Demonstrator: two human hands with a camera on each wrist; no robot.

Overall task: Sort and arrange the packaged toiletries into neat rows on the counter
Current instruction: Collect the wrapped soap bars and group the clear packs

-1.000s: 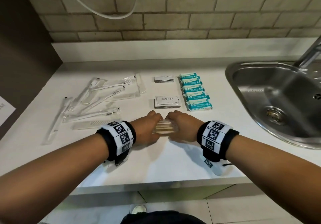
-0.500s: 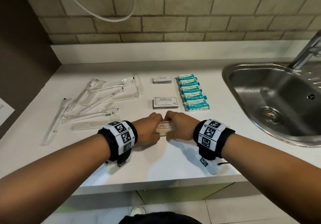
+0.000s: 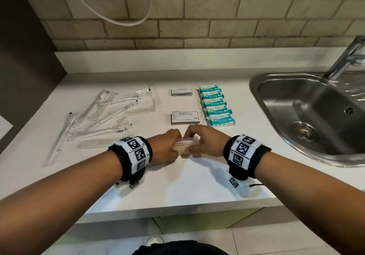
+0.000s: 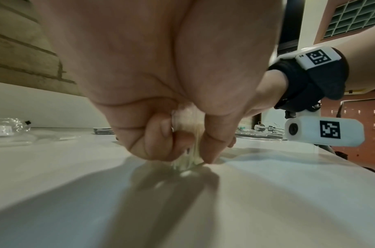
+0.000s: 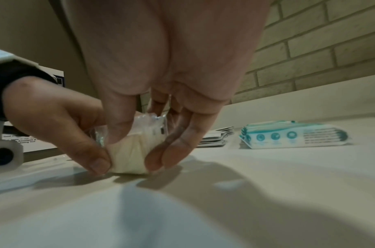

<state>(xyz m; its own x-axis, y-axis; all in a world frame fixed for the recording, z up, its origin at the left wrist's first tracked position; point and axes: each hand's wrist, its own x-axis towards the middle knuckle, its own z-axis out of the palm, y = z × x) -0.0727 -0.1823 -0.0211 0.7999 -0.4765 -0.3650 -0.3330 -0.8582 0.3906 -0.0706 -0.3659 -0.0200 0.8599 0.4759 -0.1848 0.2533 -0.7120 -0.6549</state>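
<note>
A stack of clear packets with pale sticks inside stands on the white counter, held between both hands. My left hand grips its left end with curled fingers; the packets show between those fingers. My right hand pinches the right end of the packets between thumb and fingertips, down on the counter. Behind lie a shampoo sachet stack, a second sachet stack and a row of teal wipe packs. Wrapped toothbrushes and combs lie loose at the left.
A steel sink with a tap takes up the right side. A brick wall with a hanging white cable stands behind. The counter's front edge runs just below my wrists. A dark panel bounds the left.
Both hands stay on the packet stack at the same spot; the fingers have shifted slightly round it. The head view has tilted a little.
</note>
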